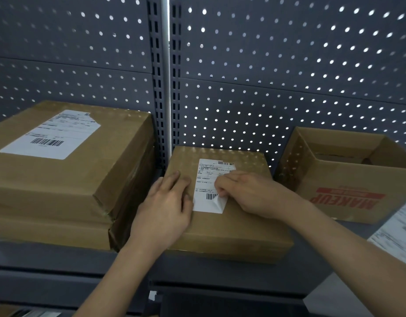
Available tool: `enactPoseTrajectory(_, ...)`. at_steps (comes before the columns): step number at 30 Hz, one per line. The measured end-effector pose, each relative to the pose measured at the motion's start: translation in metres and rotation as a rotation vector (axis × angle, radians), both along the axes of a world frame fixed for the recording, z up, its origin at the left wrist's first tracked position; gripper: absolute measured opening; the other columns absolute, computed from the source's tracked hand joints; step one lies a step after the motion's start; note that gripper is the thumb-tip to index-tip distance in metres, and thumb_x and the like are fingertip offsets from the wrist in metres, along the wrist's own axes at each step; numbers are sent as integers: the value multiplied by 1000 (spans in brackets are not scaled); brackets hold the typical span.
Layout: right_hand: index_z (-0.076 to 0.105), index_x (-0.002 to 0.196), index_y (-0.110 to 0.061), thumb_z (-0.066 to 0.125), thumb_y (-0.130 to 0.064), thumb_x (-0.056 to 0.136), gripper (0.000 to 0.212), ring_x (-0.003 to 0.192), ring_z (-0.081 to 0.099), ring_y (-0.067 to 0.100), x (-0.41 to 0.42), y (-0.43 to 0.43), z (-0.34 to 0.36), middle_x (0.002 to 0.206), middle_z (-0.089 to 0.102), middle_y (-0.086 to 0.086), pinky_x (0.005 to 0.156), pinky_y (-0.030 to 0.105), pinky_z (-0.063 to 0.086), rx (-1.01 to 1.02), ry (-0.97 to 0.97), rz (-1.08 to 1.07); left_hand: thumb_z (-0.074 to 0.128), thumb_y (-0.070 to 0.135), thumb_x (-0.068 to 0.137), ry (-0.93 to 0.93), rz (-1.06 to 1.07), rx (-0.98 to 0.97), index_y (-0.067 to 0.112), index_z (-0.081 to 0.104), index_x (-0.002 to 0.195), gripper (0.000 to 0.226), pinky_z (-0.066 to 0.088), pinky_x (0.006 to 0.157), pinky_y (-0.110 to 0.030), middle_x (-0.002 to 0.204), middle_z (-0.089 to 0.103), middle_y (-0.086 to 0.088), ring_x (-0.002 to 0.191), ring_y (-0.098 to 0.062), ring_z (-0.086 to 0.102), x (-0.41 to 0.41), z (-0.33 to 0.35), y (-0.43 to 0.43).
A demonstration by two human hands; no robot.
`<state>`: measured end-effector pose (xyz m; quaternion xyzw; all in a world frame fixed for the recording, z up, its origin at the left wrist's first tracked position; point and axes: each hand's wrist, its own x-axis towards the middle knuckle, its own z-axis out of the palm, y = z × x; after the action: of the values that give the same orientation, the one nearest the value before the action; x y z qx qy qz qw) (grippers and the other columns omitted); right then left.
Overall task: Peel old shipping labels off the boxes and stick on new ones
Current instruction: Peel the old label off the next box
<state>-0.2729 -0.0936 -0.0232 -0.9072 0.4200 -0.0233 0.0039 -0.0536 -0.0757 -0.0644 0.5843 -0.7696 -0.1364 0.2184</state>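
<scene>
A small sealed cardboard box (241,227) sits on the grey shelf in the middle. A white shipping label (207,179) with a barcode is stuck on its top. My left hand (165,207) lies flat on the box's left part, fingers straight, beside the label. My right hand (247,191) pinches the label's lower right corner, which is curled up off the cardboard. A larger taped box (67,179) at the left carries its own white label (51,136), torn at the top right corner.
An open cardboard box (348,179) printed "MAKEUP" stands at the right. Loose printed sheets (398,229) lie at the far right edge. A grey pegboard wall (266,76) backs the shelf (60,259), with a vertical upright (165,88) between the boxes.
</scene>
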Motion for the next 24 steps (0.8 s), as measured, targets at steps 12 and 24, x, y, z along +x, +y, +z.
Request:
enactPoseTrajectory(12, 31, 102, -27, 37, -6, 96, 23, 95, 54, 25, 28, -8, 8, 126, 56, -6, 67, 34, 40, 52, 63, -120, 35, 39, 99, -6, -1, -15, 35, 39, 141, 42, 37, 107, -39, 155, 27, 11, 145, -17, 20, 0, -2, 0)
enactPoseTrajectory(24, 36, 92, -33, 35, -26, 103, 13, 81, 54, 17, 40, -22, -5, 90, 55, -12, 75, 47, 49, 58, -199, -140, 35, 31, 101, 59, -42, -63, 31, 44, 141, 41, 20, 114, -26, 155, 30, 8, 146, -17, 20, 4, -2, 1)
